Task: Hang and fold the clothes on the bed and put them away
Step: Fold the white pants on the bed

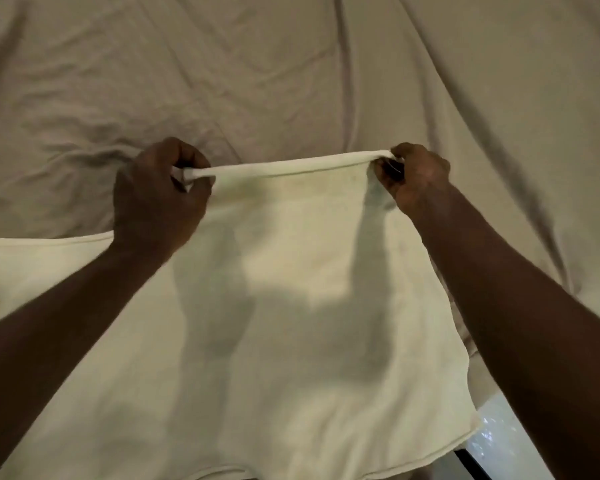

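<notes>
Closest to the person, the pale cream soft fabric piece (284,306) spreads wide, its hemmed lower corner reaching past the edge of the bed at the lower right. There a bright patch of floor (492,441) shows below it. Whether it is a shirt or a towel cannot be told. Both bare forearms reach out over it and cast shadows on it.

Further out, the left hand (160,195) has its fingers curled round one end of the far edge. The right hand (413,174) pinches the other end. The hands are well apart, and the edge is pulled taut into a thin roll between them.

Beyond lies the wrinkled beige bed sheet (291,64), creased in long ridges.

The step looks like squaring up the fabric for a fold. The main risk is uneven tension. If one pinch slips, that end drops, the edge goes slack and the fold comes out skewed. The corner hanging past the bed could also drag the fabric toward the floor once the grip loosens. The ridged sheet could leave the fabric lying unevenly.

No basket, drawer or other container is in view, so where the fabric will be stored cannot be judged.
</notes>
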A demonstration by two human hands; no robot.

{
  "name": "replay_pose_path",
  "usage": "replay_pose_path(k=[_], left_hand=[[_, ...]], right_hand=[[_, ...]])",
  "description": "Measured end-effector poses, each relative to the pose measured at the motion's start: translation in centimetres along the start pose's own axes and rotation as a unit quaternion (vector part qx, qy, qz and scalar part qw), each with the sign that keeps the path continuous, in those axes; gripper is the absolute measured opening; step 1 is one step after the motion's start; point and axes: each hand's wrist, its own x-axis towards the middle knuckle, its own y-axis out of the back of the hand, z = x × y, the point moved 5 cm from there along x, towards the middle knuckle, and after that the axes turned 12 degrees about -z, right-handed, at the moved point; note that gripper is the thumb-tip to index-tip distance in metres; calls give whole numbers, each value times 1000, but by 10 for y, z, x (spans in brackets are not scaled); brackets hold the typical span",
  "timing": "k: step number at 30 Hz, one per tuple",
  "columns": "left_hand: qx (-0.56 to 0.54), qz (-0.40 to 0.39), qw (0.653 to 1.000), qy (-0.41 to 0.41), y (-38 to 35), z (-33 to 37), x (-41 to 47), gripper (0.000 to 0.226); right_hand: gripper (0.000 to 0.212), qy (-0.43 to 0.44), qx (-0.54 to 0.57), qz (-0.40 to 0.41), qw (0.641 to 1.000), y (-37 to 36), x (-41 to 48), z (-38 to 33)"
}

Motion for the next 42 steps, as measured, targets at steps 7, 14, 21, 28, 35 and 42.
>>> replay_pose_path(k=[7,14,21,28,35,42], left_hand=[[192,-88,961,-177,-24,19,-122,15],[249,-118,948,-156,-51,-2,-154,17],[265,-180,937,-138,-58,-9,-160,23],[318,-260,910,-56,-42,-32,-107,64],[404,-292,863,-79,28,-92,-86,51],[487,-370,791,6,100,-166,-48,48]], right_hand=[[29,-9,-64,37,997,92,-70,37],[34,9,-107,96,990,130,-72,67],[50,121,-570,120,804,121,-101,65],[50,327,-726,-171,581,23,-109,92],[47,426,-674,-305,521,-80,-219,183],[70,310,-733,-249,552,-114,-220,227]])
